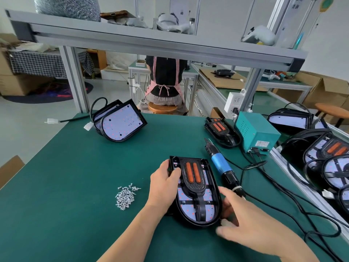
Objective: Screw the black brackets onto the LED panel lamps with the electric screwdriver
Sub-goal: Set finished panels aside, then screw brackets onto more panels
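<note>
Head view, desk station. Item one: desk (75,186), green-topped. Item two: LED panel lamp (187,210), flat and face-up at the near centre of the desk, its rounded end nearest. Item three: black bracket (200,202), lying along the middle of that lamp's face, with two orange strips in its far part. Whether any screw is yet driven is too small to tell. Item four: left grip (164,188), fingers curled over the lamp's far-left edge, thumb on its face, holding it. Item five: right grip (243,222), blurred, at the lamp's near-right rim. Whether it clasps or merely touches the rim cannot be told. Item six: electric screwdriver (221,165), lying unheld just right of the lamp, bit pointing far. Item seven: loose screws (126,197), heaped left of the lamp. Item eight: teal power box (256,133), far right. Item nine: second lamp (221,131), bracket fitted, beside that box. Item ten: third lamp (120,122), far left, tilted, no bracket visible. Assessment: the bracket appears only seated, and all the screwing for this lamp and the far-left one probably remains.
</note>
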`<action>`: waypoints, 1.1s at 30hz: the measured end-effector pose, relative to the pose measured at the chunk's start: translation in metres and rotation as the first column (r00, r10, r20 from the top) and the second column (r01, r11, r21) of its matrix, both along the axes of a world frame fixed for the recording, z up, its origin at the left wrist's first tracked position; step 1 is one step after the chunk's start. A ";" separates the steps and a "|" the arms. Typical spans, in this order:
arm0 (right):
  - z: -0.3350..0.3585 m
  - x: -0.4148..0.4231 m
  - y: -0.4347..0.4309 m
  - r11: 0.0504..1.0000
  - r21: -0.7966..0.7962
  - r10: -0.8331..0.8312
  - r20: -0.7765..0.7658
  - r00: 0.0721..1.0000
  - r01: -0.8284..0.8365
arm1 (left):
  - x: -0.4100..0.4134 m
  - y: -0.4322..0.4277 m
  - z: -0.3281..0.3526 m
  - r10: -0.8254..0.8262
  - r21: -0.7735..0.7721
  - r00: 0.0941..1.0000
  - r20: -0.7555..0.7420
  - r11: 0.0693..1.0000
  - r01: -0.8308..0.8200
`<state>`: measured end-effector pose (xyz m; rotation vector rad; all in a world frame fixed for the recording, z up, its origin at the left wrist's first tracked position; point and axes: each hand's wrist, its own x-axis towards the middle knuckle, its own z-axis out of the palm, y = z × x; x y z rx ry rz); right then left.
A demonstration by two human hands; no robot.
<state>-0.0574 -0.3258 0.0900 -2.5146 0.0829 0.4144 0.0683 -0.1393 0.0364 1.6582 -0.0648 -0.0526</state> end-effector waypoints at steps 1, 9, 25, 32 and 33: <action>0.001 0.000 0.001 1.000 -0.024 0.008 -0.018 1.000 -0.009 | 0.000 0.001 0.000 0.005 -0.014 1.000 -0.002 1.000 -0.005; -0.024 0.017 0.021 0.983 -0.073 -0.155 0.150 0.976 0.167 | 0.001 0.002 0.000 0.068 -0.144 0.997 0.027 0.988 -0.063; -0.026 0.051 0.022 0.652 0.713 -0.379 0.012 0.925 0.258 | -0.005 0.001 -0.002 0.271 -0.079 0.938 0.214 0.962 -0.260; -0.019 0.054 0.023 0.561 0.793 -0.543 0.138 0.828 0.236 | -0.010 0.000 0.000 0.330 0.026 0.861 0.387 0.929 -0.368; -0.018 0.054 0.020 0.572 0.790 -0.539 0.158 0.828 0.221 | -0.009 0.000 0.000 0.329 0.028 0.852 0.407 0.928 -0.372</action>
